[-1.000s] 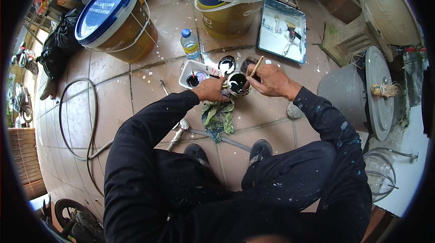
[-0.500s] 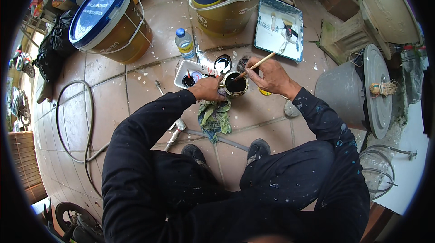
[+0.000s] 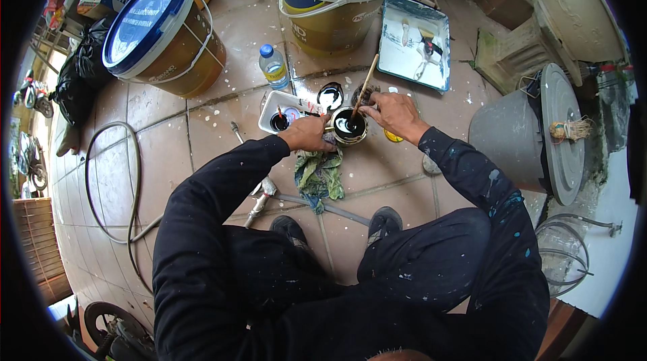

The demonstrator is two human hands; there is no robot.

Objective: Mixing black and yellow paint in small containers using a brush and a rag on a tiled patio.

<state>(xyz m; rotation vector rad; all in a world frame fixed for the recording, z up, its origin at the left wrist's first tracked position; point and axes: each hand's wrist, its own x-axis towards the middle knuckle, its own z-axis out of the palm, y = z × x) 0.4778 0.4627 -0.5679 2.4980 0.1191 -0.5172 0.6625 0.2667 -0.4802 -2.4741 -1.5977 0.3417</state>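
A small open can of black paint [image 3: 341, 137] stands on the tiles in front of me. My left hand [image 3: 306, 133] grips its left side, beside a crumpled green rag [image 3: 319, 176]. A slim wooden stick [image 3: 366, 82] is pinched in my right hand [image 3: 396, 115]. Its dark lower end is in the black paint, and it stands nearly upright, leaning slightly right. Just left of the can lies a white tray [image 3: 269, 109] holding a small cup of dark liquid [image 3: 278, 122]. A paint-smeared lid [image 3: 330, 96] lies behind the can.
Large lidded buckets [image 3: 337, 24] stand behind, with a water bottle [image 3: 273, 67] before them. A paint tray with brushes [image 3: 414, 41] is at back right, near a grey bin [image 3: 502, 125]. Pipes [image 3: 264, 196] and a hose [image 3: 138, 179] lie on the floor.
The wooden stick has swung from a slant toward the right to nearly upright. My right hand has moved slightly left and down; my left hand stays on the can.
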